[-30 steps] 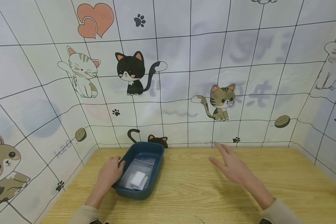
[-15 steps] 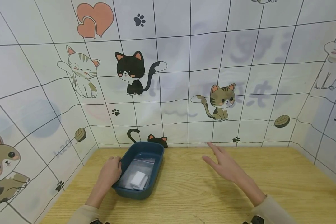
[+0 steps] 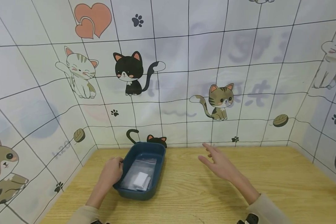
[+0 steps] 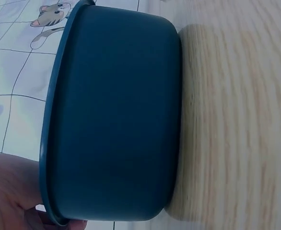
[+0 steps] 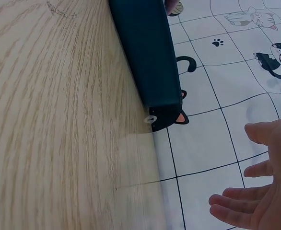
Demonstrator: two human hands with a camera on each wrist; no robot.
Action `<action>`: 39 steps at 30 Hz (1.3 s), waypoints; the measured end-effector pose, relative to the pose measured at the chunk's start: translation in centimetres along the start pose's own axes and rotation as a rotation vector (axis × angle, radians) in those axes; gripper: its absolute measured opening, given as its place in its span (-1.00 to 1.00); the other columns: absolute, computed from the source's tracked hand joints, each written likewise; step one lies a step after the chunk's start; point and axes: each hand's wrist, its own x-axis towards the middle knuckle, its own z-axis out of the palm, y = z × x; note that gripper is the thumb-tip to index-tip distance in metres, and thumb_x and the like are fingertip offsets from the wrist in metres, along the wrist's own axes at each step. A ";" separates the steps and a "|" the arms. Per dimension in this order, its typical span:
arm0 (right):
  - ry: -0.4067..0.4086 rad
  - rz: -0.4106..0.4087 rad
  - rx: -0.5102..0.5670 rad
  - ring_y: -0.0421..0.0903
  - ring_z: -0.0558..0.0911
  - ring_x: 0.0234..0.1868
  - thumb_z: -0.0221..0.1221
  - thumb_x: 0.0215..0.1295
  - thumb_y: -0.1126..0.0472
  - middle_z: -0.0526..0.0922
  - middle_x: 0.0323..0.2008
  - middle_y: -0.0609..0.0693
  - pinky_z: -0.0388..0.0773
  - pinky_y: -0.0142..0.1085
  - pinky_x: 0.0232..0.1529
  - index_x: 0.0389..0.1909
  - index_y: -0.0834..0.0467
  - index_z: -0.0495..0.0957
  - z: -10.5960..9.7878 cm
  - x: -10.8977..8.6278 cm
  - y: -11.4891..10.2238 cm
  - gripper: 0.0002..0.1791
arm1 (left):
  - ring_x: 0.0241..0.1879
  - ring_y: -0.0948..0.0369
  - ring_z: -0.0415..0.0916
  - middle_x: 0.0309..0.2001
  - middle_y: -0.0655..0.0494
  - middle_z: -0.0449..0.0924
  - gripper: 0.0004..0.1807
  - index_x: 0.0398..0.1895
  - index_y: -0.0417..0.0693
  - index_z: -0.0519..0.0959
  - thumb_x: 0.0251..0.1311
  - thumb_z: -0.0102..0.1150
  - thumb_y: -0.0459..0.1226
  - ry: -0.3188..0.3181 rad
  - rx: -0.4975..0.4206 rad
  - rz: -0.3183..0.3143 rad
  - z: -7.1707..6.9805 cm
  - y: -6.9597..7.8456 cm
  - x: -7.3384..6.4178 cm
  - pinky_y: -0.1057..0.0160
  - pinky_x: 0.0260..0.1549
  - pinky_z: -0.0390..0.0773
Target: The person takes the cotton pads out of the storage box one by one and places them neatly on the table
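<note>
A dark blue plastic bin (image 3: 140, 195) stands on the left part of the table. Inside lies a clear zip bag (image 3: 140, 168) with small white flat pieces (image 3: 141, 180) in it; their kind cannot be made out. My left hand (image 3: 110, 170) grips the bin's left rim, and in the left wrist view its fingers (image 4: 16, 187) go round that rim. Over the table to the right of the bin, my right hand (image 3: 219, 165) hovers with nothing in it. Its fingers (image 5: 241, 206) are spread and relaxed in the right wrist view, well apart from the bin.
The wood-grain table (image 3: 184, 193) runs back to a white cloth wall (image 3: 173, 121) printed with cats and grid lines. Similar cloth walls (image 3: 329, 124) close in the left and right sides. The bin's far end sits near the back wall.
My right hand has moved left, nearer the bin. The left hand's fingers have closed on the bin's rim, while the bin stays in about the same place.
</note>
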 end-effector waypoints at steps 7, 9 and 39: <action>-0.012 0.029 0.061 0.27 0.59 0.09 0.06 0.52 -0.07 0.44 0.24 0.37 0.56 0.12 0.02 0.48 0.29 0.20 0.3 0.3 -0.5 -0.28 | -0.38 0.05 0.54 -0.39 -0.11 0.64 -0.90 -0.33 -0.40 0.64 0.24 0.13 -0.52 -0.028 -0.035 -0.008 0.0 0.7 0.2 -0.01 -0.35 0.56; -0.016 0.035 0.071 0.28 0.60 0.08 0.07 0.52 -0.05 0.44 0.23 0.39 0.57 0.11 0.00 0.47 0.31 0.20 0.4 0.4 -0.6 -0.29 | -0.43 0.09 0.49 -0.43 -0.07 0.61 -0.90 -0.36 -0.38 0.63 0.25 0.13 -0.52 -0.034 -0.041 -0.005 0.0 0.9 0.2 0.03 -0.39 0.54; -0.039 0.066 0.203 0.17 0.70 -0.08 0.20 0.44 0.13 0.61 0.06 0.30 0.64 -0.03 -0.11 0.30 0.41 0.40 2.7 2.1 -4.8 -0.43 | -0.42 0.08 0.54 -0.39 -0.13 0.64 -0.92 -0.30 -0.45 0.63 0.23 0.16 -0.53 -0.040 -0.141 0.026 1.0 3.1 0.3 0.05 -0.38 0.58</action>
